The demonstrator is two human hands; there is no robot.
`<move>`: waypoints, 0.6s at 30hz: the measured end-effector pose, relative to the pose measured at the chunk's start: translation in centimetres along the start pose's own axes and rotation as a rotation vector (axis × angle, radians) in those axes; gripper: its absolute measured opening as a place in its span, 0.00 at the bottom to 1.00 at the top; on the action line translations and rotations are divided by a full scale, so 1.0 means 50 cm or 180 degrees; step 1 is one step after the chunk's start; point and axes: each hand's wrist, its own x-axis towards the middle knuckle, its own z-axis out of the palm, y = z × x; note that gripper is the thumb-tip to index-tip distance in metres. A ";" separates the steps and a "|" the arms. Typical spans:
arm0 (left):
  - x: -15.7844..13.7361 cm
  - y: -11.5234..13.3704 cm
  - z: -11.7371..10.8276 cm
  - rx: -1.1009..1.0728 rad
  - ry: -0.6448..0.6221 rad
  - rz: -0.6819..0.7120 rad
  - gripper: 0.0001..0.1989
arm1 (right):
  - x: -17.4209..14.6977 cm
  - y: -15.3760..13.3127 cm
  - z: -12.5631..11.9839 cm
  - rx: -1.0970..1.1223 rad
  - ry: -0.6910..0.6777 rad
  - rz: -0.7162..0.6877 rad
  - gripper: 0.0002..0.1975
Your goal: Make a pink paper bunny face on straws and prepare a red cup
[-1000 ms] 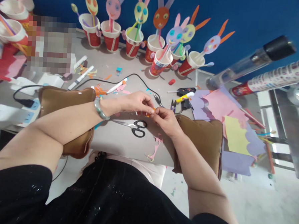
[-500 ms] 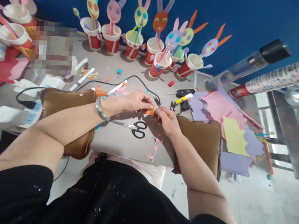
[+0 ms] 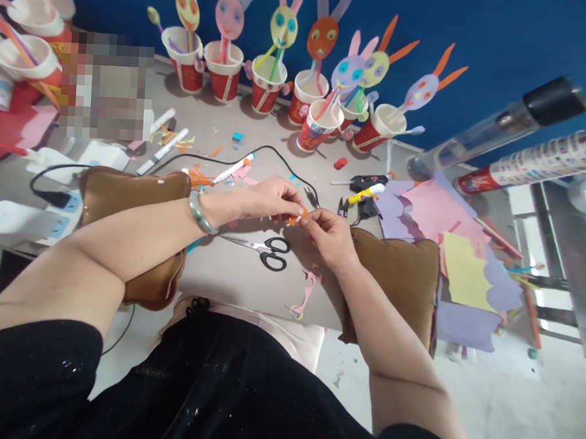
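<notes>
My left hand [image 3: 274, 200], with a jade-like bangle [image 3: 202, 216] on the wrist, pinches a small orange paper piece [image 3: 296, 218] above the table. My right hand [image 3: 332, 240] closes its thumb and forefinger at the right edge of the same piece. Part of the paper is hidden by fingertips, and a pale spot shows on it. Just below the hands lie black-handled scissors [image 3: 271, 252], blades toward the left. Pink paper scraps [image 3: 311, 289] rest near the table's front edge.
Red paper cups [image 3: 266, 90] with rabbit-faced paper figures line the back wall. Brown cushions [image 3: 137, 192] lie under both forearms. Markers [image 3: 234, 168], a black cable [image 3: 272, 151] and a glue gun [image 3: 368, 183] lie beyond the hands. Coloured paper sheets [image 3: 467, 268] are at the right.
My right fingertips have come up against the orange paper piece, where a small gap showed before. The whole view has shifted slightly.
</notes>
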 end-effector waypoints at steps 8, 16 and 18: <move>-0.003 0.002 -0.001 0.0124 0.0111 0.0012 0.05 | 0.001 0.001 0.001 -0.0048 -0.0008 0.0002 0.24; 0.004 -0.014 0.007 -0.0350 0.0384 0.0253 0.07 | 0.001 0.006 0.006 0.0285 0.0058 0.0172 0.31; -0.001 -0.008 0.011 -0.0352 0.0405 0.0186 0.06 | 0.001 0.005 0.008 0.0238 0.0036 0.0135 0.30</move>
